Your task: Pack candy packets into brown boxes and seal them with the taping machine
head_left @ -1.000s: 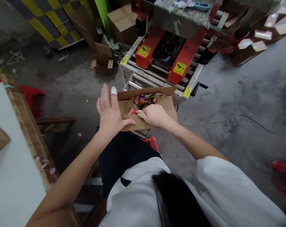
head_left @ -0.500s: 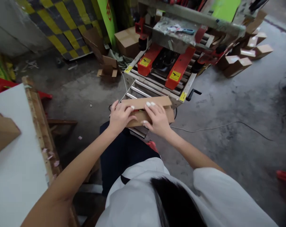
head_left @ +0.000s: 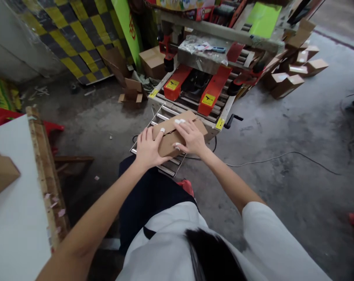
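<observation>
A small brown cardboard box (head_left: 169, 145) lies with its flaps folded down on the steel rollers (head_left: 165, 117) at the near end of a carton-sealing machine (head_left: 206, 84). My left hand (head_left: 148, 147) presses on the box's left part, fingers flat over the top flap. My right hand (head_left: 191, 136) lies on the box's right part, fingers spread across the flaps. Both hands hold the box closed on the rollers.
The machine has two red belt guards (head_left: 173, 82) and a black crank handle (head_left: 234, 118) on its right side. A white tabletop (head_left: 13, 218) with a wooden edge stands at left. Sealed brown boxes (head_left: 294, 74) lie on the floor far right. A thin cable (head_left: 282, 157) crosses the concrete floor.
A second ago the box was open, showing coloured contents. Both hands folded the flaps shut, then slid the closed box forward onto the rollers toward the machine.
</observation>
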